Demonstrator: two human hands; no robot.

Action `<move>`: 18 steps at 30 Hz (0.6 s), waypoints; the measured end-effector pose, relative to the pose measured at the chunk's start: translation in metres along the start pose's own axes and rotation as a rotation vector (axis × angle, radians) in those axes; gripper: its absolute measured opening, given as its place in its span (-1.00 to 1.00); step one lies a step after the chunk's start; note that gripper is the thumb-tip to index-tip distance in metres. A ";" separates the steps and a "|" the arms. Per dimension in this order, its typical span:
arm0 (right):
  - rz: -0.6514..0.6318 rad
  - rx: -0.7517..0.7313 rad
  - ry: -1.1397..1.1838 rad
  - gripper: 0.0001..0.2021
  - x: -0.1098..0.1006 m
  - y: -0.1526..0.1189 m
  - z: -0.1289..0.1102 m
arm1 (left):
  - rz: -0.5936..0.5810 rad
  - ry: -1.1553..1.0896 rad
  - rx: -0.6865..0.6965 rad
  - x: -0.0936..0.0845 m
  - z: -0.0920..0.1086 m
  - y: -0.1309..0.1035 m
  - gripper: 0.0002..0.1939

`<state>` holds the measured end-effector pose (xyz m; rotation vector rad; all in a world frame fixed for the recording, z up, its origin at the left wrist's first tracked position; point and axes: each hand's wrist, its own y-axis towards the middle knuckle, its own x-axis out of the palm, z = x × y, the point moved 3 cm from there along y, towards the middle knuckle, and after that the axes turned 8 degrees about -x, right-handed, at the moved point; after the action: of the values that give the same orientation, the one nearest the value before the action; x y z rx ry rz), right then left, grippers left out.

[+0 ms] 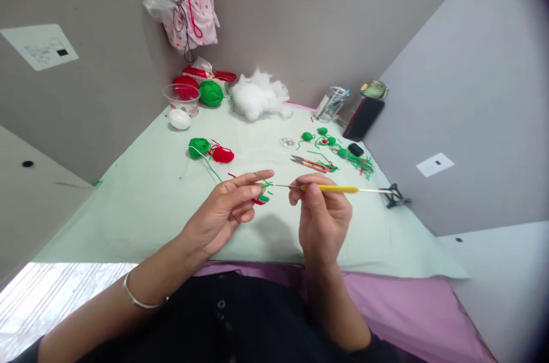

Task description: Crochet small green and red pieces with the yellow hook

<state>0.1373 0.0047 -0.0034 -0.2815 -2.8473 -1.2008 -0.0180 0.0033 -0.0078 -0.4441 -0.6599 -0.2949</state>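
Observation:
My left hand [229, 200] pinches a small green and red crochet piece [263, 198], with green yarn looped over its index finger. From that hand a green strand runs back to a green yarn ball [199, 148], beside a small red yarn ball [222, 152]. In my right hand [323, 211] is a crochet hook [334, 188] with a yellow handle, gripped like a pen. Its thin metal tip points left, right by the green yarn at my left fingertips. Whether the tip sits inside a loop is too small to tell.
Orange-handled thread snips [315, 164] lie beyond my right hand. Farther right are small green balls [307, 136], yarn scraps [360, 163] and a leaning phone [363, 118]. White stuffing [259, 95], a plastic tub [182, 101] and a glass of pens [330, 104] stand along the back.

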 end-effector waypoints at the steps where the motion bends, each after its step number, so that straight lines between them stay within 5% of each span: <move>1: 0.003 0.069 0.075 -0.84 0.000 0.001 0.002 | -0.009 0.010 0.012 0.000 0.001 0.000 -0.64; 6: -0.132 0.128 0.108 -0.88 0.008 -0.002 0.005 | -0.024 0.088 0.067 0.001 -0.004 -0.002 -0.60; 12: -0.097 0.217 0.203 -0.87 0.008 -0.004 0.009 | -0.052 0.244 0.124 -0.003 -0.004 0.001 -0.65; 18: -0.095 0.107 0.102 -0.86 0.009 -0.002 0.004 | -0.082 0.263 0.098 -0.004 -0.008 0.003 -0.66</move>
<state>0.1281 0.0073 -0.0064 -0.0785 -2.8519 -1.0391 -0.0162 0.0025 -0.0170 -0.2787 -0.4337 -0.3896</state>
